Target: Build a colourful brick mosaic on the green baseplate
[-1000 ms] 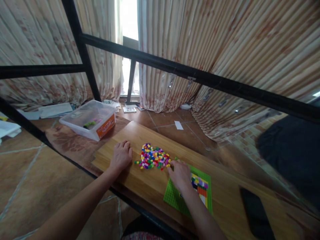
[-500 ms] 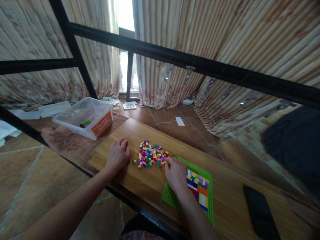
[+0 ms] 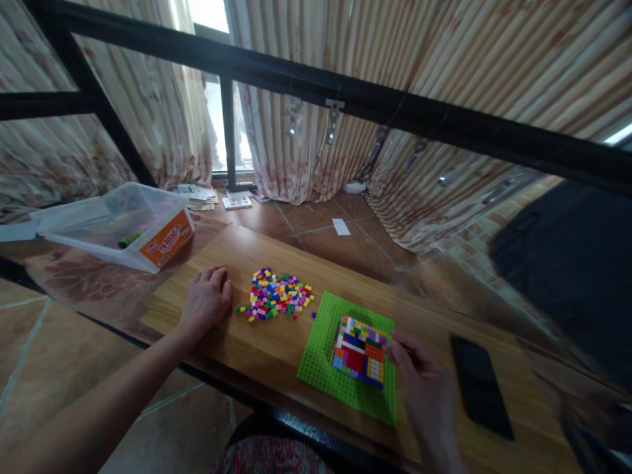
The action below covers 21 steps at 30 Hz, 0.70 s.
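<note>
My left hand (image 3: 206, 301) rests on the wooden board, its fingers curled loosely together, with nothing visible in them. Just right of it lies a heap of small coloured building bricks (image 3: 279, 296). A green baseplate (image 3: 316, 355) bears a block of bricks built up in many colours (image 3: 354, 359). At the right edge of that block is my right hand (image 3: 424, 385), thumb and fingertips pinched together. Blur and size hide whatever is between those fingertips. One dark brick (image 3: 314, 315) lies apart, between the heap and the baseplate.
A black phone (image 3: 481, 388) lies on the wooden board (image 3: 237, 247), right of my right hand. Beyond the board's left end stands a clear plastic box (image 3: 113, 214) with an orange label. A black metal rail (image 3: 296, 85) crosses in front of the curtains.
My right hand has moved from the brick heap's right edge across the baseplate to the built block's right side, uncovering the block. My left hand stays resting on the board. The view has shifted right.
</note>
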### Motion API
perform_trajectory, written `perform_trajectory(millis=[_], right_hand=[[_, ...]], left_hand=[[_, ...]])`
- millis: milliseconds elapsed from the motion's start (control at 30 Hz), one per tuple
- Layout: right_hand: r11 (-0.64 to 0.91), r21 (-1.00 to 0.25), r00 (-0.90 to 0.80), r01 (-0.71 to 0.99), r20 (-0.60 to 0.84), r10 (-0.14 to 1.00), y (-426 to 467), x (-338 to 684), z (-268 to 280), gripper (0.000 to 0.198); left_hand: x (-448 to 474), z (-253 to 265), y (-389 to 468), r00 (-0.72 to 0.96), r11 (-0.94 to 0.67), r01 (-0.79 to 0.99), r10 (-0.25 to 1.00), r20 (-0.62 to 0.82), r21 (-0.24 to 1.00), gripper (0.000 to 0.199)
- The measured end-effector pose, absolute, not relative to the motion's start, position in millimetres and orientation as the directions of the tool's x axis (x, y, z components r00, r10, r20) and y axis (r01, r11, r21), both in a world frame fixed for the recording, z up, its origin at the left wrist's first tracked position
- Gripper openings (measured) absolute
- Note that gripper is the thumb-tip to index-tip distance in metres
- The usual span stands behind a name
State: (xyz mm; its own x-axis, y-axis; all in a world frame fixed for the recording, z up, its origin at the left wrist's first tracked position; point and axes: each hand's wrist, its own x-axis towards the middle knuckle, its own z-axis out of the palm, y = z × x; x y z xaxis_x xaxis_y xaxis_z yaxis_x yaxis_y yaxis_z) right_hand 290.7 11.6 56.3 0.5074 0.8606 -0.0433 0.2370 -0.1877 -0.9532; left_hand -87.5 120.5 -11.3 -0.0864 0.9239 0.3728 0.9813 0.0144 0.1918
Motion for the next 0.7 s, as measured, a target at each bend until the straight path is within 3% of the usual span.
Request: perform_trajectory(millis=[133,333,700], right_hand=[[-0.181,-0.948,0.506,0.263,-0.024,0.862,-1,309,50,0.032],[-0.005,-0.878,0.280,0.479,0.148,0.948,7,291,38,0.021],[0.162,-0.559,-0.014,0.814,0.259,0.966,34,267,33,0.032]], left_hand=[[-87,-11,121,-0.089,0.023,0.984,0.922,0.377,0.175,0.040],[-88,-11,122,-0.074,0.017,0.988,0.924,0.375,0.153,0.043],[-87,-12,121,-0.101,0.031,0.981,0.923,0.372,0.190,0.041]])
